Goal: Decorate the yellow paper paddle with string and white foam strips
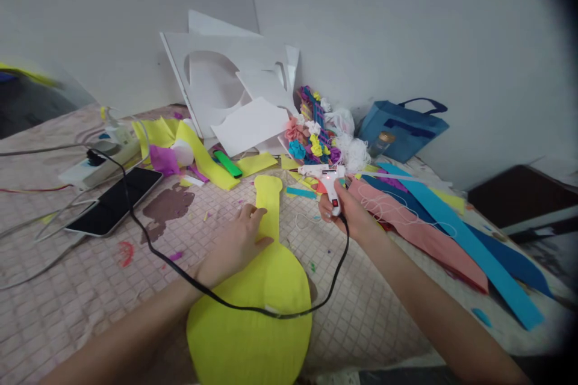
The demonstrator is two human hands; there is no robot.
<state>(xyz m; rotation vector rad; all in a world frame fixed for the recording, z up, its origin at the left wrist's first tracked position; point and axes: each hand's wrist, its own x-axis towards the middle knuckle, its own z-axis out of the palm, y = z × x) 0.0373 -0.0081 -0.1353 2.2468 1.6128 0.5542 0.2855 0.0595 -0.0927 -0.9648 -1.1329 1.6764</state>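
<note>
1. I have the glue gun (pixel 332 183) in the right hand (pixel 354 210), fingers wrapped about its grip; a small light glows on its body, so I would treat the nozzle as hot.
2. The yellow cut-out (pixel 253 331), a round body with a narrow neck, lies flat on the tablecloth (pixel 121 325), in front of me, its neck pointing away.
3. My left hand (pixel 244 231) is at the neck's left edge, thumb apart from the loosely curled fingers, pinching nothing that I can see. How hard it presses, I cannot tell.
4. The nozzle points left, near the neck's far end. I judge it best to keep the left fingertips low on the neck, out of its line.
5. The black cord (pixel 156 246) crosses the left forearm and sags over the round body. I would lift that loop aside before any long stroke, since a snag could drag the paper.
6. White string (pixel 383 204) and the pink paper (pixel 415 231) lie by the right forearm; a higher elbow should avoid sweeping them.
7. For a neat bead, I would steady the neck, squeeze lightly, and travel evenly. No glue line is clear to me on the yellow surface.
</note>
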